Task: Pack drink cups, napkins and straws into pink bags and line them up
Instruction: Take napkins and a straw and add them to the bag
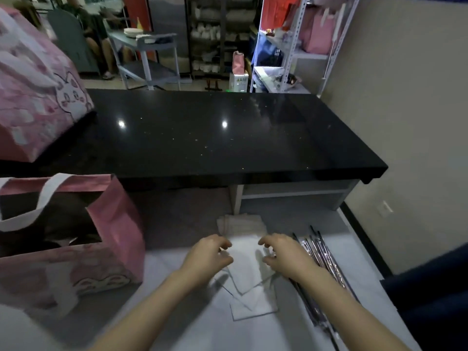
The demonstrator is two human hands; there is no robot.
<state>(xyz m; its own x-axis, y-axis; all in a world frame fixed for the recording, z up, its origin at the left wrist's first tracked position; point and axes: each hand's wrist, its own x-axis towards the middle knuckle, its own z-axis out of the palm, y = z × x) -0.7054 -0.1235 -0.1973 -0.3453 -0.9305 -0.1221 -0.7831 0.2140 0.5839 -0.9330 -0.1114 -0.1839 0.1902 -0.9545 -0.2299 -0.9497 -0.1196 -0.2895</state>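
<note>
White napkins (247, 274) lie in a loose pile on the white lower work surface (177, 323). My left hand (206, 257) rests on the pile's left edge with curled fingers, and my right hand (283, 255) is on its right edge, fingers bent over the top napkin. Wrapped straws (319, 259) lie in a bundle just right of my right hand. An open pink bag (119, 231) with white handles stands at the left, dark contents inside. A second pink bag (35, 92) with a cat drawing sits on the black counter's left end.
The black counter (228, 138) runs across the middle, raised above the work surface. A folded beige cloth (240, 225) lies behind the napkins. A beige wall is at the right; shelving, a cart and a seated person are beyond the counter.
</note>
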